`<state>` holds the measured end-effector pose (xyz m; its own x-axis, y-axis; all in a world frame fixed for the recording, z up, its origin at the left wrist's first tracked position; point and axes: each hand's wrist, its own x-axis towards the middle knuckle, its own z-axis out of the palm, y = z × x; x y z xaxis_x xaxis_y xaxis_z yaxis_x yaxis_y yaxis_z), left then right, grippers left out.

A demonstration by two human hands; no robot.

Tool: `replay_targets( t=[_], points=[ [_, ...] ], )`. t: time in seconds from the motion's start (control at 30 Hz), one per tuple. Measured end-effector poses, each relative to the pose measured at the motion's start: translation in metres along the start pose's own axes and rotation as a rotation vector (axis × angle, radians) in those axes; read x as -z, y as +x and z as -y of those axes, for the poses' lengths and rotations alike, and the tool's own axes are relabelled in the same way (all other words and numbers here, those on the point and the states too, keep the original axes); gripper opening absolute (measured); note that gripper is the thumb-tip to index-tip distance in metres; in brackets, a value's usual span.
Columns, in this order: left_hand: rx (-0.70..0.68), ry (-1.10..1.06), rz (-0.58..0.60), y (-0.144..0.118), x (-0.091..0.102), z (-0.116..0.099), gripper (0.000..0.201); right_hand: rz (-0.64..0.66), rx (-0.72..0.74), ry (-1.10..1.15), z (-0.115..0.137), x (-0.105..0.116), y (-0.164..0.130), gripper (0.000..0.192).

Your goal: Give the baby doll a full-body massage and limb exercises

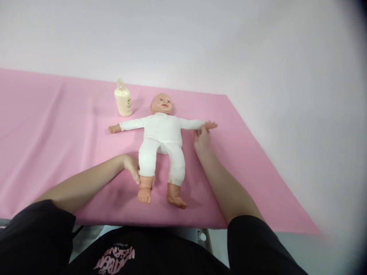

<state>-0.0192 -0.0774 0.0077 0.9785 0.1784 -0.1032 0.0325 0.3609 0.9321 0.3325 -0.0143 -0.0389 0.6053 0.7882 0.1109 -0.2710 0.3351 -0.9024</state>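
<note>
in the head view a baby doll point(162, 141) lies on its back near the middle of a pink sheet point(57, 126), head toward the far wall, arms spread out to both sides and legs pointing back toward the person. the left hand point(132, 168) rests against the outer side of the doll's lower leg, just above the bare foot; its fingers point down along the ankle and look loosely curled, touching the leg, but i cannot tell whether they wrap around it, so a real grip is not clear. the right hand point(202, 138) is at the doll's outstretched arm, fingertips pinched lightly at the wrist where the white sleeve ends and the small hand begins; the fingers are nearly closed on that wrist. a cream lotion bottle point(123, 100) with a pump top stands upright beyond the doll's other arm, near its head and apart from both hands. black sleeves and a black shirt with pink lettering fill the bottom of the picture. as a judgement, the step in hand is laying out or steadying the doll, one limb in each hand; any further move calls for a soft hold, since the cloth body looks limp and the limbs would flop or twist if pulled unevenly.
</note>
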Motion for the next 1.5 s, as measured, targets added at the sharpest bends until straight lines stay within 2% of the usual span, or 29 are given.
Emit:
replay_targets(
  t=[0.07, 0.1, 0.2, 0.23, 0.33, 0.4, 0.5, 0.67, 0.83, 1.03, 1.37, 1.5],
  points=[
    [0.045, 0.075, 0.102, 0.003, 0.004, 0.001, 0.048, -0.013, 0.001, -0.024, 0.003, -0.002, -0.003, 0.066],
    [0.041, 0.099, 0.110, 0.004, 0.004, 0.003, 0.049, -0.026, 0.011, -0.047, 0.005, -0.003, -0.006, 0.064],
    [-0.121, 0.021, -0.046, 0.005, 0.000, 0.010, 0.059, -0.048, 0.099, -0.134, 0.011, -0.009, -0.015, 0.058],
    [-0.158, -0.030, -0.060, 0.005, -0.002, 0.012, 0.066, -0.031, 0.166, -0.165, 0.014, -0.012, -0.019, 0.058],
    [-0.178, -0.192, -0.050, 0.004, -0.007, 0.013, 0.077, 0.091, 0.443, -0.270, 0.021, -0.021, -0.033, 0.062],
    [-0.189, -0.287, -0.125, 0.004, -0.010, 0.009, 0.076, 0.177, 0.579, -0.347, 0.024, -0.026, -0.043, 0.061],
    [-0.238, -0.385, -0.247, 0.003, -0.014, -0.001, 0.066, 0.315, 0.688, -0.451, 0.025, -0.030, -0.057, 0.050],
    [-0.250, -0.467, -0.286, 0.005, -0.018, -0.007, 0.060, 0.494, 0.891, -0.653, 0.029, -0.030, -0.067, 0.035],
    [-0.259, -0.458, -0.252, 0.006, -0.014, 0.000, 0.059, 0.658, 0.934, -0.828, 0.029, -0.030, -0.066, 0.033],
    [-0.246, -0.430, -0.251, 0.006, -0.011, 0.002, 0.062, 0.702, 1.003, -0.866, 0.027, -0.030, -0.063, 0.033],
    [-0.234, -0.388, -0.269, 0.008, -0.016, -0.004, 0.059, 0.683, 1.033, -0.907, 0.026, -0.031, -0.064, 0.032],
    [-0.231, -0.349, -0.202, 0.006, -0.017, -0.002, 0.061, 0.625, 0.974, -0.816, 0.027, -0.030, -0.064, 0.032]
  ],
)
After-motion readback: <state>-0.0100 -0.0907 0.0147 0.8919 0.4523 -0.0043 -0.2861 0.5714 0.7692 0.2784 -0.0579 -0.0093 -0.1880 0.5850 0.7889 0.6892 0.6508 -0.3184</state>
